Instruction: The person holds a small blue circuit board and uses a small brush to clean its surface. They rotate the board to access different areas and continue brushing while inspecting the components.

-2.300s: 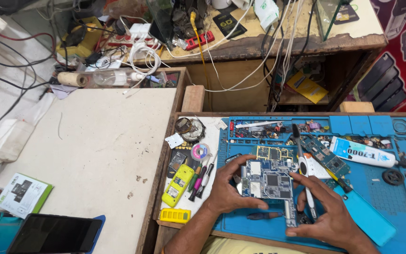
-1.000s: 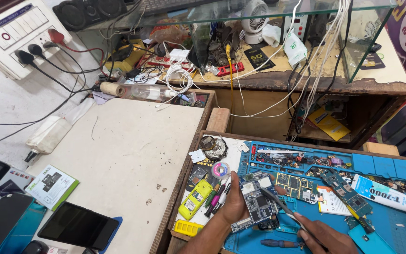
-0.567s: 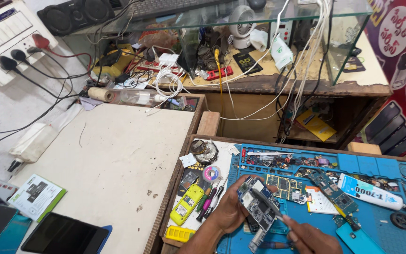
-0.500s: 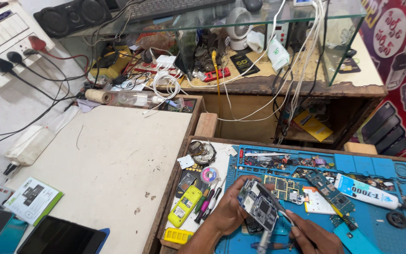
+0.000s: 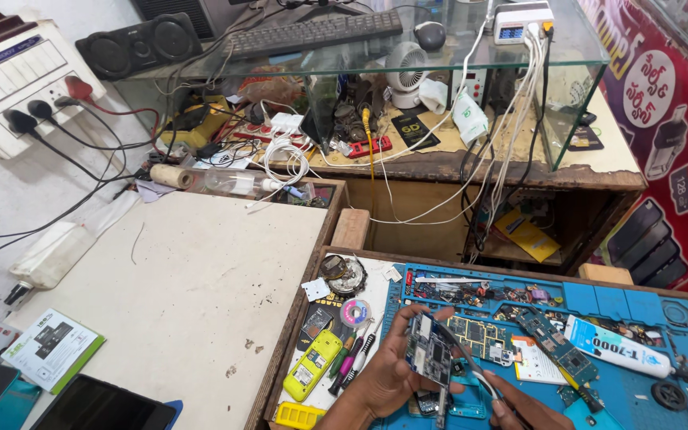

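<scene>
Over blue mat (image 5: 631,306): left hand (image 5: 388,378) fingers clamp circuit board (image 5: 429,356); right hand (image 5: 523,406) fingers pinch tweezers (image 5: 471,372).

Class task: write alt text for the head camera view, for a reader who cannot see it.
A person's left hand holds a small circuit board upright over a blue repair mat, while the right hand brings a thin tool to it. A yellow phone lies to the left, cluttered cables behind.

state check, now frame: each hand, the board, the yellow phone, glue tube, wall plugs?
left hand: gripping circuit board, lifted off mat
right hand: holding a thin tool to the board
circuit board: bare, tilted upright
yellow phone: lying flat, untouched
white glue tube: lying on blue mat
wall plugs: plugged in
</scene>
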